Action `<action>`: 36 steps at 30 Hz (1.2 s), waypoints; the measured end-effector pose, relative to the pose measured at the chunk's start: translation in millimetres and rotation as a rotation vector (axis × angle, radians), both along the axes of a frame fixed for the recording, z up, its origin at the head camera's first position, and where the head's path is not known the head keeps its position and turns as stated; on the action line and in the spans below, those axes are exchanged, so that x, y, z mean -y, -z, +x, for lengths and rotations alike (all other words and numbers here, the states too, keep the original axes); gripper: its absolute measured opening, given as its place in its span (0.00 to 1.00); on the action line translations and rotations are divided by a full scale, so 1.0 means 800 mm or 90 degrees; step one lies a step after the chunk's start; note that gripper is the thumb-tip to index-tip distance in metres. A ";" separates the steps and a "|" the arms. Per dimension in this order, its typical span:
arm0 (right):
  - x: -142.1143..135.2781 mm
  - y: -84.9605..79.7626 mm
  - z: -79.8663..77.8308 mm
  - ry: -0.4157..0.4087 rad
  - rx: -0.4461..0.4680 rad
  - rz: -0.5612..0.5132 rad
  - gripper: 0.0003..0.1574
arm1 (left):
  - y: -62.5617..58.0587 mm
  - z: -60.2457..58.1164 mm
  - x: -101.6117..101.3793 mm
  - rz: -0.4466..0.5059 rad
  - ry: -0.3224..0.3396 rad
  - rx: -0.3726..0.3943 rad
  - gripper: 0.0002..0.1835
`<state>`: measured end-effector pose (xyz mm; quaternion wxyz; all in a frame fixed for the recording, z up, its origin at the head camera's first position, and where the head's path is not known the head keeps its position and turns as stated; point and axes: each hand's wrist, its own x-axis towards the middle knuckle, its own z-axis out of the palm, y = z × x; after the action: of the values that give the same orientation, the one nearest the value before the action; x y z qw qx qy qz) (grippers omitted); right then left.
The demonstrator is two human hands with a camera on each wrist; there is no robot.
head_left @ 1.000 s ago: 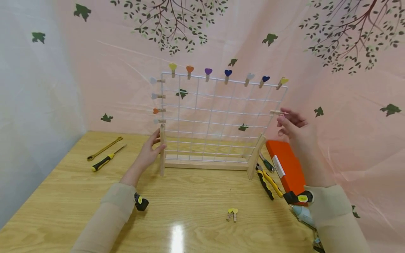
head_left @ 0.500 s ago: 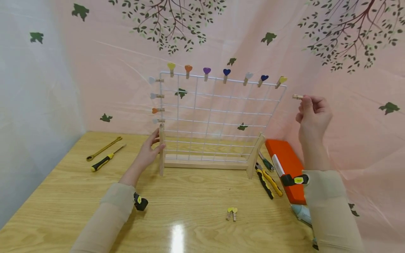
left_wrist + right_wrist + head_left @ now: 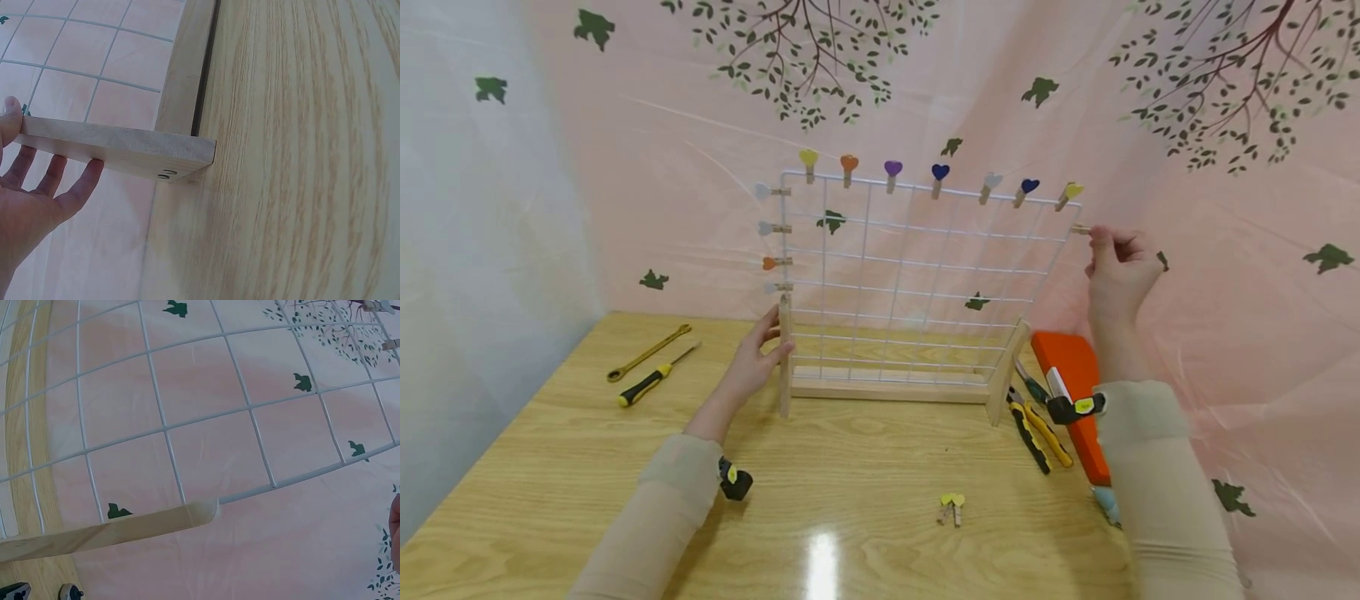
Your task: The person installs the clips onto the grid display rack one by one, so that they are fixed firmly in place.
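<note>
A white wire grid [image 3: 917,185] stands in a wooden base, with several heart-topped clothespins along its top and left edges. My left hand [image 3: 751,360] grips the left wooden post [image 3: 786,367]; in the left wrist view the thumb lies on one side of it and the fingers [image 3: 81,184] on the other. My right hand [image 3: 1120,279] pinches a small wooden clothespin [image 3: 1081,229] whose tip meets the grid's right edge, below the yellow-heart clothespin [image 3: 1070,194] at the corner. The fingers cover the end of the held clothespin. Only a sliver of that hand [image 3: 395,534] enters the right wrist view.
Two yellow-heart clothespins [image 3: 957,508] lie on the table in front of the stand. To the right are yellow-black pliers [image 3: 1037,433], a red box [image 3: 1067,358] and a light-blue tool [image 3: 1105,502], partly under the right arm. A wrench [image 3: 647,354] and a screwdriver [image 3: 651,383] lie at left.
My right hand drew the clothespin away from the grid's right edge, up and to the right, then brought it back left to a higher spot on that edge. The left hand stayed still.
</note>
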<state>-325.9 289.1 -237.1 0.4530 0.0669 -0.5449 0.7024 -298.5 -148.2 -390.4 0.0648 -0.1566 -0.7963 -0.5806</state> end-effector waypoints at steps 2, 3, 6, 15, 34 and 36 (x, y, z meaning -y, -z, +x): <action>0.002 0.001 0.000 0.004 0.014 0.017 0.16 | 0.001 -0.001 0.000 0.002 0.001 -0.001 0.36; 0.004 0.001 0.000 0.006 0.018 0.027 0.16 | 0.002 -0.002 0.001 0.004 0.002 -0.002 0.36; 0.007 0.000 0.003 -0.008 0.038 0.033 0.17 | 0.010 -0.010 0.002 0.004 0.007 -0.015 0.37; 0.000 0.002 0.021 -0.008 0.113 0.062 0.19 | 0.032 -0.026 0.005 -0.006 -0.002 -0.039 0.37; 0.023 0.115 0.126 -0.253 0.198 0.809 0.18 | 0.029 -0.023 0.006 0.000 -0.010 -0.031 0.37; 0.022 0.143 0.125 -0.317 0.205 0.828 0.19 | 0.029 -0.024 0.006 0.001 -0.008 -0.032 0.37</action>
<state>-225.6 271.6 -351.5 0.0613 0.3411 -0.8821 0.3189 -317.4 -153.0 -413.5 0.0885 -0.1657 -0.7951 -0.5767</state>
